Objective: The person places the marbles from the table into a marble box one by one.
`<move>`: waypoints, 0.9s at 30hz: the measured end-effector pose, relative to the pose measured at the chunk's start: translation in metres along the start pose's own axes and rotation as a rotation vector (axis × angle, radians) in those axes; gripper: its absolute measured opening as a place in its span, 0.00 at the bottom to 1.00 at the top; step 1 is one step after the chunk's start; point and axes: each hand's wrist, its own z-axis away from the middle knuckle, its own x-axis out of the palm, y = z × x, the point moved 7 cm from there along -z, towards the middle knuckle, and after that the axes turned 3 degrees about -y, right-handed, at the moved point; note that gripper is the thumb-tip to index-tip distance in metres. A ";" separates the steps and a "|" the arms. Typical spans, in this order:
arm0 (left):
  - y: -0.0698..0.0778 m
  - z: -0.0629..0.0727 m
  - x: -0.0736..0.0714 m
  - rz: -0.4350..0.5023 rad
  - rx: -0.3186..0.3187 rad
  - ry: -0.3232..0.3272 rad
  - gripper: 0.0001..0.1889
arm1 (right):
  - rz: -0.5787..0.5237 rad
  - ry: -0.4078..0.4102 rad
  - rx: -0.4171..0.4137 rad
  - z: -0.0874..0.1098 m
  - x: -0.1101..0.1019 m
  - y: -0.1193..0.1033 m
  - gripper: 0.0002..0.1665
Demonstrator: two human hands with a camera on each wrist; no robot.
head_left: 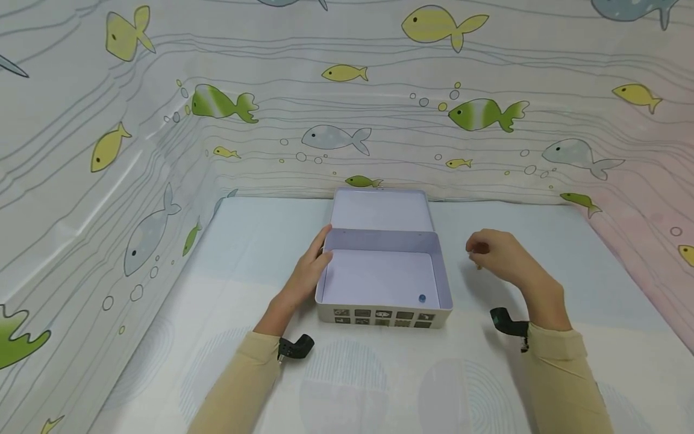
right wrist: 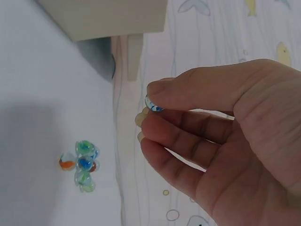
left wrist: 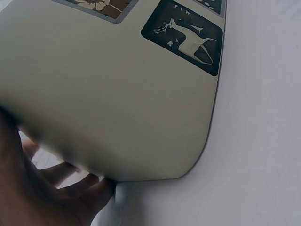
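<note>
An open lilac-lined tin box (head_left: pixel 379 241) stands on the table with its lid raised at the back. One blue marble (head_left: pixel 422 298) lies inside, near the front right corner. My left hand (head_left: pixel 309 268) grips the box's left wall, thumb over the rim, fingers along the outer side; the left wrist view shows fingers at the box's edge (left wrist: pixel 141 117). To the right of the box, above the table, my right hand (head_left: pixel 501 256) pinches a clear marble with blue and white (right wrist: pixel 153 104) between thumb and forefinger. Several glass marbles (right wrist: pixel 84 163) lie clustered beyond it in the right wrist view.
The raised lid (head_left: pixel 379 208) leans back by the fish-printed backdrop (head_left: pixel 282 120). Pale cloth with circle patterns (head_left: pixel 347 374) covers the table. Printed picture squares (head_left: pixel 382 314) mark the box's front. A black wrist camera (head_left: pixel 509 322) sits on each sleeve.
</note>
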 end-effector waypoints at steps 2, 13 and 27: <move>0.000 0.000 0.000 0.000 0.004 0.002 0.32 | -0.009 0.011 -0.018 0.000 -0.001 -0.008 0.07; -0.001 0.000 -0.001 0.013 0.011 -0.001 0.32 | -0.052 0.094 -0.131 0.001 0.000 -0.043 0.08; -0.001 0.000 0.000 0.009 0.006 0.000 0.32 | -0.089 -0.004 -0.247 0.003 0.026 -0.084 0.09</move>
